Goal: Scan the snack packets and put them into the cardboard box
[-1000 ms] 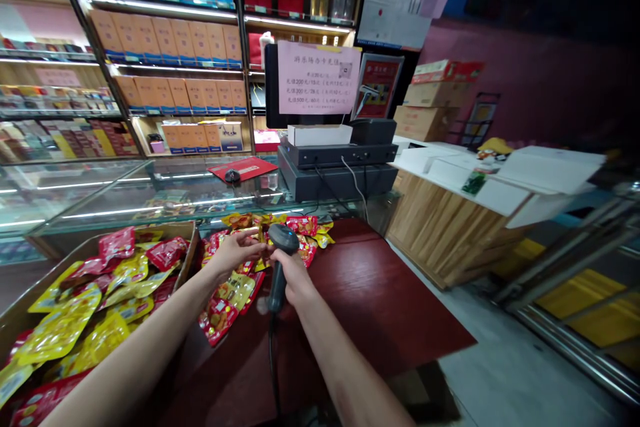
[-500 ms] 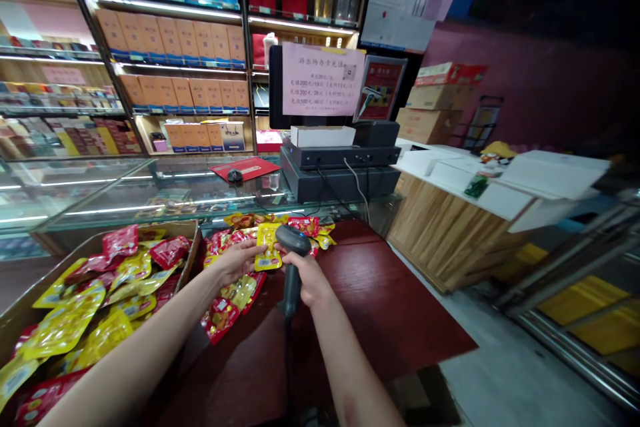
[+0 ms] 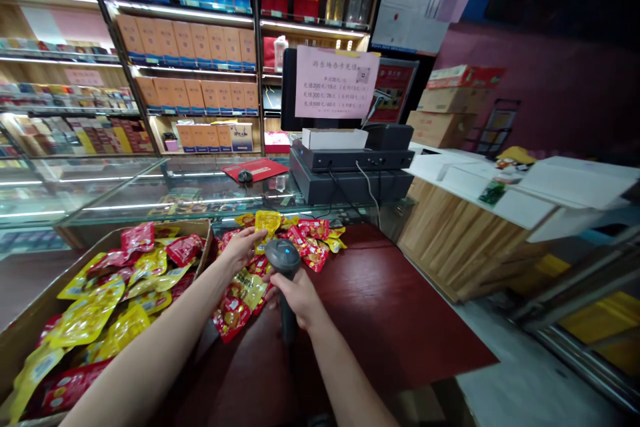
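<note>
My right hand [image 3: 296, 297] is wrapped round the handle of a dark barcode scanner [image 3: 283, 257], whose head has a small blue light on top. The fingers of my left hand [image 3: 241, 250] are closed at the lower left edge of a yellow snack packet [image 3: 269, 221], which is tipped up over the far part of the pile. Beneath and around both hands, red and yellow snack packets [image 3: 233, 310] lie loose on the dark red tabletop [image 3: 380, 307]. The scanner partly covers the middle of this pile.
At the left stands an open cardboard box [image 3: 206, 240] of similar packets. Behind the table, a glass counter [image 3: 200, 180] bears a mouse [image 3: 245, 176] and a monitor with a pink sign [image 3: 334, 83]. A wood-sided counter [image 3: 450, 233] stands to the right.
My left hand has carried the yellow packet away from the scanner, farther over the pile. The scanner in my right hand has come lower and nearer. The view has shifted slightly left.
</note>
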The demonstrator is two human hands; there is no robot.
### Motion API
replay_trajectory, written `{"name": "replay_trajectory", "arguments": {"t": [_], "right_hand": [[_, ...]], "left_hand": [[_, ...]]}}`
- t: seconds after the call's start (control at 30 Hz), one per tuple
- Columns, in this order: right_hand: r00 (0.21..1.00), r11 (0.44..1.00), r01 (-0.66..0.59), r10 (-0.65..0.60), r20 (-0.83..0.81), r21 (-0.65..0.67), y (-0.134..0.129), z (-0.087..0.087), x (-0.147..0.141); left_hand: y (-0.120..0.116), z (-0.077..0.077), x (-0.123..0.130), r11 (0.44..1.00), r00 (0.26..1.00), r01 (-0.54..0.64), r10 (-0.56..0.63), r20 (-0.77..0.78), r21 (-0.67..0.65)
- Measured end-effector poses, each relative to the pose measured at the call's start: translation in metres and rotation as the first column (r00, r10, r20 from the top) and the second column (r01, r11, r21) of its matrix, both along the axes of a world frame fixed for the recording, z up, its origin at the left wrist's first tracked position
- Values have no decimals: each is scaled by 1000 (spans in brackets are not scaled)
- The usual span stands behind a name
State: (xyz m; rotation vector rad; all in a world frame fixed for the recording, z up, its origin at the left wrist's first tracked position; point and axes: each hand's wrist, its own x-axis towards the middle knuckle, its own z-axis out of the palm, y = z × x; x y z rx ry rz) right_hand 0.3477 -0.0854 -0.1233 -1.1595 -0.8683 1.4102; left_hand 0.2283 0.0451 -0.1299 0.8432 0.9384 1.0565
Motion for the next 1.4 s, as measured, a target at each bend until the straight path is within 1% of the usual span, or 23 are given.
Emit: {"name": "replay_trajectory", "arguments": {"t": [0.07,0.13,0.2,0.33,0.47,0.53,0.63,0.7,0.77,0.8,0.83,0.87,0.9,1.0,1.07,1.1,1.17,1.23,1.3,1.4], "right_hand": [[996,999,-39,40,76,-18,-5,5,-7],[988,999,-44,46,150,-19,-10,9,-12],[983,999,-53,54,176,-7,-13,12,-16],[982,999,-52,50,182,5,-14,13,-19],[981,999,-38,39,189,-6,-12,10,-17],[980,999,-36,39,194,-19,-12,9,-17],[987,999,-39,42,153,-24,-12,9,-16],[994,999,-1,-5,112,51,-11,9,-13],[992,985,99,-109,64,144,-8,9,-7],[986,974,158,-164,28,163,-6,8,-2],[978,966,206,-206,-15,155,-2,8,3],[971,964,235,-229,-67,121,1,7,9],[964,968,242,-232,-127,73,6,6,15],[942,983,181,-180,-283,-26,18,7,32],[935,991,130,-136,-326,-41,26,13,39],[937,994,100,-109,-332,-42,29,17,40],[941,998,29,-44,-335,-50,37,30,37],[936,997,-63,41,-350,-52,45,46,27],[919,986,-161,138,-370,-32,54,62,10],[872,946,-323,303,-386,11,70,82,-27]], "left_hand": [[2,2,-3,1000,1000,-7,7,-1,-1],[2,5,-5,1000,1000,-5,5,20,10],[1,10,-5,1000,999,-10,9,50,8],[-1,14,-5,1000,996,-1,1,88,-1],[0,13,-3,999,995,20,-23,99,38],[0,12,-3,1000,995,5,-7,96,23],[1,10,-4,1000,997,5,-5,83,-4],[1,9,-6,1000,997,24,-23,70,-10],[0,8,-6,998,996,63,-61,65,-26],[-2,7,-5,995,993,96,-93,70,-36],[-4,8,-4,989,988,139,-135,80,-47],[-7,8,-3,980,979,189,-183,90,-64],[-10,10,-2,967,967,241,-232,103,-87],[-20,21,0,902,912,402,-379,158,-159],[-24,33,-3,860,869,483,-446,215,-168],[-25,40,-6,849,855,502,-460,239,-162],[-25,55,-18,854,853,498,-451,262,-151],[-23,70,-37,874,871,463,-419,256,-146],[-21,84,-63,899,895,417,-379,235,-137],[-24,105,-111,937,933,325,-295,206,-129]]}}
